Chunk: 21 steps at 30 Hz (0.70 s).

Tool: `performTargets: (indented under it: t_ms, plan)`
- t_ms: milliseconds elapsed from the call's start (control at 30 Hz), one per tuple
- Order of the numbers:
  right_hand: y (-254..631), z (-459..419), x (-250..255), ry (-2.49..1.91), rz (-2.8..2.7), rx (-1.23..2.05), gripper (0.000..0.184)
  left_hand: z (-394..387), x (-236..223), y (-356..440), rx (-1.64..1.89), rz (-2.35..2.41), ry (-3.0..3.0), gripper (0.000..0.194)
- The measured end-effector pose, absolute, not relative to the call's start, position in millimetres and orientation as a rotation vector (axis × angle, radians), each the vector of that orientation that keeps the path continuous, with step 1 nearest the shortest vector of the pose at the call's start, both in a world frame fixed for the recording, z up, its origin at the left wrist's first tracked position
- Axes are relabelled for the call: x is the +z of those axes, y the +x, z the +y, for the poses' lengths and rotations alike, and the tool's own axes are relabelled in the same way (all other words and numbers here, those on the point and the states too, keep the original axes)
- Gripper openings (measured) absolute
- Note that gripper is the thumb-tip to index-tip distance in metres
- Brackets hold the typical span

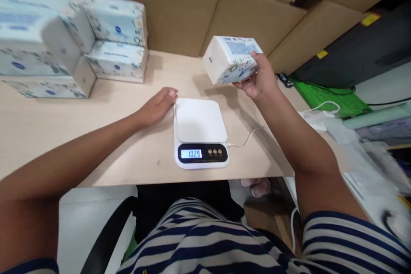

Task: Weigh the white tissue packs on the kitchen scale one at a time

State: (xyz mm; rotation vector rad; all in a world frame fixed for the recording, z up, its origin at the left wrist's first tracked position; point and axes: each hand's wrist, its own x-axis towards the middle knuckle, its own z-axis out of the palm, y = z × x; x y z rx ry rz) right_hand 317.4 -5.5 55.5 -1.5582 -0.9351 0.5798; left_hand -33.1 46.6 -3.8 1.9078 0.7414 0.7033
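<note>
A pack of tissues (pixel 236 58), white and pale blue with a leaf and flower print, is held in the air by my right hand (pixel 258 77), the fingers wrapped round its right end. It hangs tilted above the table, behind and to the right of a white digital kitchen scale (pixel 201 122). The scale's lit display reads 1029, and nothing sits on its plate. My left hand (pixel 159 107) rests on the table at the scale's back left corner, fingers curled together and the thumb close to the scale's edge. Nothing shows in that hand.
Stacked tissue packs (pixel 115 58) stand on the left of the wooden table (pixel 128 154). Cardboard boxes (pixel 180 13) line the back. A white cable (pixel 245 140) leaves the scale's right side. Clear plastic and a green sheet (pixel 334 96) lie at the right.
</note>
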Motion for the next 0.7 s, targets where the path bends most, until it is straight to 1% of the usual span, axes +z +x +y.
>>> performTargets:
  t_ms: [100,167,233,300,367,433,533,633,700]
  plan:
    - [292,-60,42,-1.492,-0.896,0.612,0.075,48,-3,-31,0.678,0.788,1.865,0.06]
    - [274,-86,38,-1.57,-0.965,0.685,0.075,47,-2,-33,0.66,0.823,1.855,0.061]
    - [264,-101,36,-1.667,-1.087,0.746,0.07,47,0,-38,0.659,0.802,1.898,0.073]
    - [262,-108,34,-1.712,-1.195,0.729,0.071,44,1,-43,0.688,0.709,2.0,0.093]
    - [265,-112,31,-1.693,-1.218,0.614,0.073,38,4,-46,0.739,0.569,2.133,0.114]
    - [265,-117,27,-1.651,-1.202,0.466,0.075,29,7,-46,0.764,0.477,2.24,0.128]
    - [260,-130,22,-1.592,-1.248,0.317,0.073,15,11,-40,0.695,0.51,2.295,0.141]
    - [252,-140,22,-1.523,-1.395,0.204,0.067,10,11,-35,0.666,0.547,2.261,0.145]
    - [249,-144,23,-1.49,-1.505,0.134,0.072,12,9,-33,0.68,0.586,2.218,0.152]
